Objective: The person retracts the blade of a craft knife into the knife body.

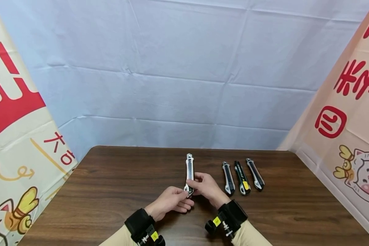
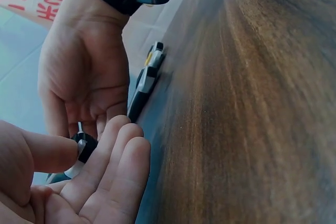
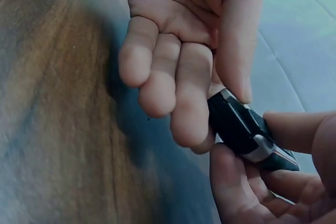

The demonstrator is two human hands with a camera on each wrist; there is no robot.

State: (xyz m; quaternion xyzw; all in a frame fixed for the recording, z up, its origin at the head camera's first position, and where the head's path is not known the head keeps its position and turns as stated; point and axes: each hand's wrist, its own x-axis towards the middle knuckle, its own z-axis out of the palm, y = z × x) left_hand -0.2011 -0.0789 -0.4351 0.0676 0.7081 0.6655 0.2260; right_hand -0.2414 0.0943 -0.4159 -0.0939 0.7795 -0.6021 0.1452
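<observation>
Now | left hand (image 1: 172, 202), right hand (image 1: 206, 188): each grip pinches utility knife (image 1: 189, 172) | label probably unreadable

Three utility knives (image 1: 242, 177) side by side on wooden table (image 1: 110, 184); white backdrop (image 1: 184, 68) — cartoon banners (image 1: 350, 136) flanking

knife (image 1: 189, 172): rear end hidden by both hands | table (image 1: 110, 184): near edge cut off | wrist views: wood blurred

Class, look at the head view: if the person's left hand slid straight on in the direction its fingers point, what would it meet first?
The left hand points right, toward the right hand. It already pinches the near end of the utility knife, so beyond that it would probably meet the right hand first.
</observation>
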